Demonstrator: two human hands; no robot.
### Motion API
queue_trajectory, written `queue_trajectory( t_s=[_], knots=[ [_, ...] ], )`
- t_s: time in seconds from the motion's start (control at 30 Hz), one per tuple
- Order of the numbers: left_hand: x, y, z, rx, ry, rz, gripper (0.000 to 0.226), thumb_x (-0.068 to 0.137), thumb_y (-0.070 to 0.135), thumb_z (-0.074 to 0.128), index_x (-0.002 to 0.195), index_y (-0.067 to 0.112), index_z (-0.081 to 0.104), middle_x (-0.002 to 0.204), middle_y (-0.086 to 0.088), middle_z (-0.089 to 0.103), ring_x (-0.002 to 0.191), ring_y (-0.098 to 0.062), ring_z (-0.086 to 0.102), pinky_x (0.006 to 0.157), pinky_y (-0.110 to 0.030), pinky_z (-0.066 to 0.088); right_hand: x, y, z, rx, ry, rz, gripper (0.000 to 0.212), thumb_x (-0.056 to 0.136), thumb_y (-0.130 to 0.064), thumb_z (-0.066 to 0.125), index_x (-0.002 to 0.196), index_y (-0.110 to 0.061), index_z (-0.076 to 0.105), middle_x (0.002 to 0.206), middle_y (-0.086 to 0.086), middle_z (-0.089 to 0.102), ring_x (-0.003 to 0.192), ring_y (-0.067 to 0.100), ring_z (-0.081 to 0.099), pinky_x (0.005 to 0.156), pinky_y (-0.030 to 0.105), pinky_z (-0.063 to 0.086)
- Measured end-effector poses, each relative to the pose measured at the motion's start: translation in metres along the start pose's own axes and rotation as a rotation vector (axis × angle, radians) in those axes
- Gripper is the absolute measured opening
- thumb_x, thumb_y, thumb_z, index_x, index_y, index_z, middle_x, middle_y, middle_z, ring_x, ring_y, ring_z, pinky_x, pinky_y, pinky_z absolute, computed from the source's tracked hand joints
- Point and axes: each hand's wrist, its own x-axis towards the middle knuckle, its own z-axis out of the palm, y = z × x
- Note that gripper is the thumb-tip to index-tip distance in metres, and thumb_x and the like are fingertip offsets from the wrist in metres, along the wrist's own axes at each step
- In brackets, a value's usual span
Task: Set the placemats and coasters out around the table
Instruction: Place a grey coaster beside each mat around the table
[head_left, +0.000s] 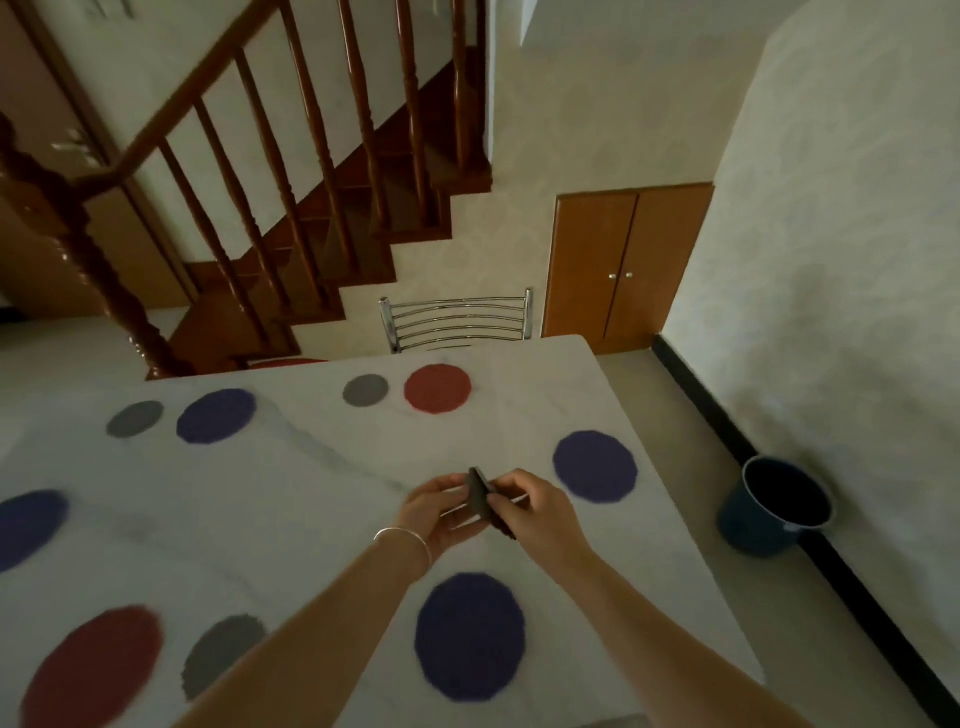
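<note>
Both hands, left (434, 512) and right (530, 506), pinched a small stack of grey coasters (480, 493) above the bench (322, 467); they looked light, thin and soft, best peeled off by an edge.

Bare forearms, thin silver bangle (404, 538) round the left wrist.

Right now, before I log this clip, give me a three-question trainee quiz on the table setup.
1. True or false: both hands hold the grey coasters.
2. How many red placemats are on the table?
3. Which blue placemat lacks a coaster beside it?
A) right-edge one
B) far-left one

Key: 1 true; 2 two, the other near left; 3 A.
</note>
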Motion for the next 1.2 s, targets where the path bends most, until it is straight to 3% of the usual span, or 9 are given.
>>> queue_trajectory(
  t_s=[0.17, 0.37, 0.57, 0.67, 0.73, 0.87, 1.03, 1.1, 1.2],
  knots=[
    [-0.001, -0.032, 0.038, -0.038, 0.133, -0.036, 0.019, 0.089, -0.010, 0.048, 0.098, -0.001, 0.061, 0.088, -0.020, 0.069, 0.082, -0.033, 0.067, 0.053, -0.039, 0.058, 0.003, 0.040, -0.066, -0.105, 0.030, -0.044, 0.013, 0.088, -0.021, 0.061, 0.095, -0.017, 0.071, 0.082, -0.003, 0.072, 0.068, 0.005, 0.061, 0.059, 0.014, 0.045],
    [-0.005, -0.054, 0.026, -0.094, 0.260, -0.034, 0.021, 0.090, -0.011, 0.045, 0.102, -0.002, 0.060, 0.095, -0.020, 0.064, 0.084, -0.033, 0.064, 0.050, -0.039, 0.058, -0.016, 0.090, -0.076, -0.335, 0.133, -0.059, 0.021, 0.090, -0.020, 0.060, 0.108, -0.017, 0.070, 0.092, 0.002, 0.072, 0.079, 0.015, 0.065, 0.066, 0.025, 0.051],
    [-0.011, -0.077, -0.006, -0.137, 0.374, -0.032, 0.017, 0.090, -0.009, 0.048, 0.091, 0.001, 0.061, 0.077, -0.016, 0.068, 0.059, -0.025, 0.070, 0.047, -0.038, 0.058, -0.065, 0.146, -0.046, -0.657, -0.169, -0.157, 0.029, 0.094, -0.024, 0.048, 0.120, -0.027, 0.060, 0.119, -0.004, 0.059, 0.110, 0.015, 0.051, 0.079, 0.027, 0.052],
    [-0.015, -0.093, -0.021, -0.156, 0.395, -0.051, 0.017, 0.089, -0.009, 0.048, 0.091, 0.002, 0.061, 0.079, -0.016, 0.068, 0.063, -0.026, 0.069, 0.048, -0.039, 0.058, -0.090, 0.166, -0.033, -0.703, -0.328, -0.130, 0.034, 0.096, -0.027, 0.042, 0.128, -0.029, 0.054, 0.130, -0.005, 0.052, 0.117, 0.013, 0.049, 0.084, 0.028, 0.050],
    [-0.018, -0.100, -0.028, -0.171, 0.403, -0.056, 0.017, 0.090, -0.009, 0.048, 0.091, 0.002, 0.061, 0.082, -0.017, 0.066, 0.070, -0.028, 0.066, 0.048, -0.040, 0.058, -0.095, 0.166, -0.031, -0.709, -0.314, -0.137, 0.031, 0.091, -0.025, 0.054, 0.121, -0.027, 0.061, 0.125, -0.002, 0.057, 0.110, 0.015, 0.056, 0.076, 0.028, 0.054],
    [-0.018, -0.111, -0.034, -0.189, 0.422, -0.078, 0.019, 0.091, -0.010, 0.045, 0.086, 0.002, 0.059, 0.063, -0.013, 0.069, 0.054, -0.025, 0.068, 0.046, -0.042, 0.058, -0.102, 0.159, -0.030, -0.754, -0.275, -0.191, 0.036, 0.052, -0.017, 0.089, 0.085, -0.022, 0.077, 0.088, -0.001, 0.072, 0.075, 0.016, 0.069, 0.044, 0.021, 0.053],
    [-0.020, -0.121, -0.032, -0.190, 0.399, -0.105, 0.019, 0.091, -0.009, 0.046, 0.084, 0.003, 0.059, 0.071, -0.014, 0.069, 0.062, -0.027, 0.068, 0.046, -0.041, 0.058, -0.113, 0.165, -0.027, -0.839, -0.280, -0.228, 0.044, 0.044, -0.018, 0.091, 0.085, -0.021, 0.076, 0.087, -0.001, 0.071, 0.075, 0.016, 0.070, 0.047, 0.021, 0.054],
    [-0.020, -0.121, -0.031, -0.179, 0.389, -0.105, 0.019, 0.091, -0.009, 0.046, 0.084, 0.004, 0.059, 0.061, -0.011, 0.070, 0.055, -0.024, 0.069, 0.045, -0.040, 0.057, -0.119, 0.165, -0.025, -0.855, -0.297, -0.216, 0.049, 0.044, -0.016, 0.091, 0.091, -0.019, 0.075, 0.092, 0.001, 0.072, 0.080, 0.019, 0.070, 0.053, 0.022, 0.057],
    [-0.020, -0.121, -0.028, -0.178, 0.367, -0.104, 0.020, 0.091, -0.009, 0.045, 0.084, 0.004, 0.058, 0.071, -0.013, 0.069, 0.068, -0.028, 0.067, 0.045, -0.040, 0.058, -0.126, 0.168, -0.024, -0.858, -0.311, -0.174, 0.061, 0.045, -0.007, 0.089, 0.103, -0.013, 0.072, 0.104, 0.010, 0.071, 0.090, 0.027, 0.069, 0.066, 0.030, 0.060]
  ],
)
